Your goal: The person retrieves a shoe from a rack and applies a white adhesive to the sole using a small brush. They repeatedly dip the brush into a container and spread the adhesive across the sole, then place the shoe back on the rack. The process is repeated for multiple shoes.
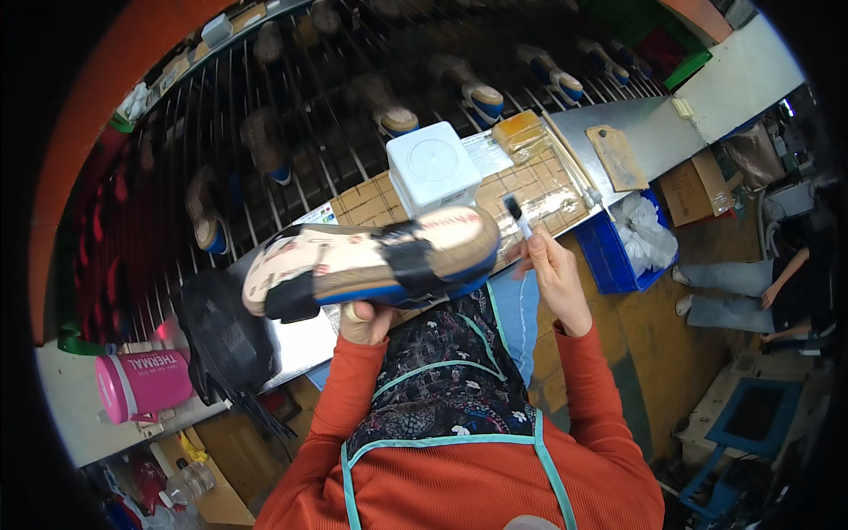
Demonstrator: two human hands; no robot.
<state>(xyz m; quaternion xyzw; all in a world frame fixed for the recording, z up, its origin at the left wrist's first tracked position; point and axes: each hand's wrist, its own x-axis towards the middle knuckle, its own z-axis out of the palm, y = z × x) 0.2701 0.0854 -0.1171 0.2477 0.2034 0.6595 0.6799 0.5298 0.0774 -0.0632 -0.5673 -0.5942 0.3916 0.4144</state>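
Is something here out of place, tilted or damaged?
Nothing stands out. The left hand holds a sandal sideways above the bench, and the right hand holds a small brush beside it. No spill or damage shows.

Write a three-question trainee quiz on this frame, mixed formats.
1. True or false: the left hand holds the tan-soled sandal with black straps from beneath.
2. The right hand holds: A) the small black-tipped brush B) the pink plastic jug C) the white square plastic container
3. Fill in: the container sits on a ___ board.

Key: 1 true; 2 A; 3 cardboard.
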